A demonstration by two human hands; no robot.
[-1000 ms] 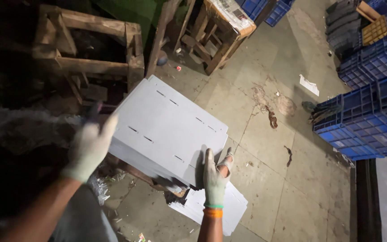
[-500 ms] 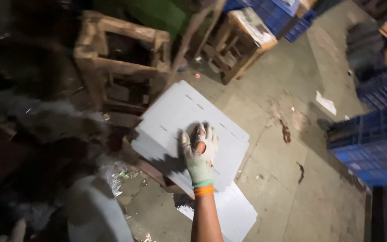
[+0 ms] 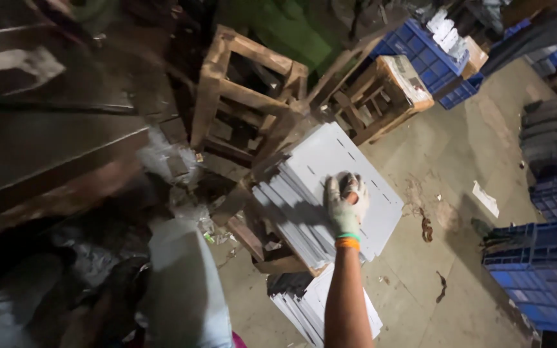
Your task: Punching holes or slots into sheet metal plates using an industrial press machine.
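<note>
Right hand (image 3: 346,205), in a pale knit glove with an orange cuff band, lay palm-down and flat on the top sheet of a stack of light grey slotted flat sheets (image 3: 330,193), fingers spread, pressing rather than gripping. Left hand not in view.

Stack sat at frame centre, fanned at its left edge so several sheet edges showed, resting on a low wooden support (image 3: 259,248) above the concrete floor (image 3: 433,277). A second pile of the same grey sheets (image 3: 304,303) lay just below it, lower centre, partly behind the forearm.

Handling, as a judgement: sheets looked thin, stiff and smooth, likely to slide over one another; the stack as a whole probably heavy, single sheets light. Best hold seemed to be along the fanned left edge or at a free corner, with the other hand steadying the top.

Around it: an open wooden crate frame (image 3: 246,96) touching or just beside the stack's upper left corner; a smaller wooden stool-like frame (image 3: 388,96) to the upper right. Blue plastic crates (image 3: 543,264) stood well apart at lower right, more blue crates (image 3: 430,55) at upper centre-right. Scraps of plastic litter (image 3: 195,216) lay left of the stack. The crate frame crowded the far side; the near right side stood open.
</note>
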